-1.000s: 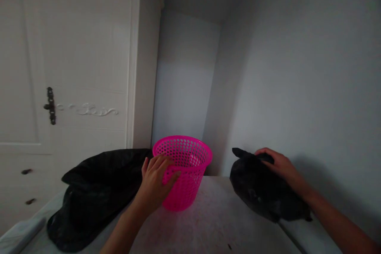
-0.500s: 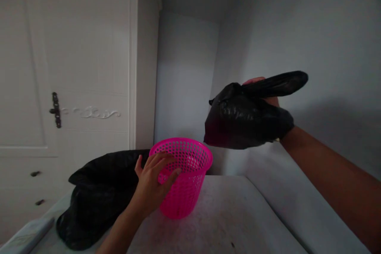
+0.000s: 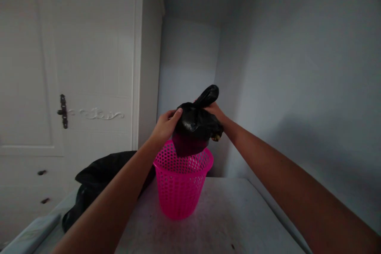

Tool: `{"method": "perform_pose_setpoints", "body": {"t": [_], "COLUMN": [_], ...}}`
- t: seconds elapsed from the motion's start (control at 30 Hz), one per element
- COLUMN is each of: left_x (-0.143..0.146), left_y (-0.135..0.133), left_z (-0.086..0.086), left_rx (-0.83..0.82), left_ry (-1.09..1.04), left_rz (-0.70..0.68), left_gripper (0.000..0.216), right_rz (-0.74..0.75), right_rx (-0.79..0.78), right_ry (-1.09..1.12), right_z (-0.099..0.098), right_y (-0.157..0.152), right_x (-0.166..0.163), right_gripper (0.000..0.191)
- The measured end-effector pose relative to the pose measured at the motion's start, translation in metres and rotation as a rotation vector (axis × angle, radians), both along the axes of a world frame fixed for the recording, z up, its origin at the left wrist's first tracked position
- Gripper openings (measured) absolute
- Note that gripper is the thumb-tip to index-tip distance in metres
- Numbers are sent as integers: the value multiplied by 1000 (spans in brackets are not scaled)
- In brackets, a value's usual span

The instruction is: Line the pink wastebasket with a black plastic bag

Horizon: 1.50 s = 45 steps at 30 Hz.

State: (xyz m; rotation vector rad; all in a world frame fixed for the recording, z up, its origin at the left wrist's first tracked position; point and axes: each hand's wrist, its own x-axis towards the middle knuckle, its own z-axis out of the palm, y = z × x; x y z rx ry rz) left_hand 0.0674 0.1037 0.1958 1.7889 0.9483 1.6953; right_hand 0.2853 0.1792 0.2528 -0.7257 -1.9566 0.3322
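A bright pink perforated plastic basket (image 3: 182, 185) stands upright on a pale, speckled table top (image 3: 220, 218). Directly above its rim hangs a small, stuffed black plastic bag (image 3: 194, 130) with a twisted neck pointing up and to the right. My left hand (image 3: 165, 125) grips the bag's left side with the fingers curled on it. My right hand (image 3: 214, 111) holds the bag at its neck on the right. The bag's bottom is level with the basket's rim.
A large crumpled black bag (image 3: 98, 178) lies on the table to the left of the basket. A white cabinet with a dark metal handle (image 3: 63, 111) stands behind it on the left. Grey walls meet in a corner behind the basket.
My right hand carried the small black bag from the table on the right up and over to the basket. My left hand left the basket's side and took hold of the bag.
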Motion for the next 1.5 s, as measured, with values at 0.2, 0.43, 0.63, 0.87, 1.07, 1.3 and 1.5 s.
{"method": "perform_pose_setpoints", "body": {"t": [0.2,0.43,0.63,0.87,1.07,1.3,1.5], "left_x": [-17,-29,-34,-24,-43,-62,-45], "left_y": [25,35,35,46,30,19,8], "left_z": [-22,-61,-70,-61,-33,-24,-18], "left_rx": [-163,-141,-161,-80,-16,-51,-77], "left_ry": [224,318,352,344,314,112,-155], "left_rz": [-85,210,190,172,252,298,38], "left_gripper": [25,25,39,20,23,30,45], "right_rz": [83,-77,-80,32,-153,-232,-18], "right_rx": [-9,45,-65,-128,-163,-330,-498], "right_ry": [-126,-354,-452,-450,-307,-2,302], "right_z": [-25,-51,-76,-77,-87,-88,-93], "right_y": [6,5,5,5,11,14,12], "right_x": [-28,-6,17,-17,-18,-7,-68], "right_gripper": [23,21,18,26,17,14,37]}}
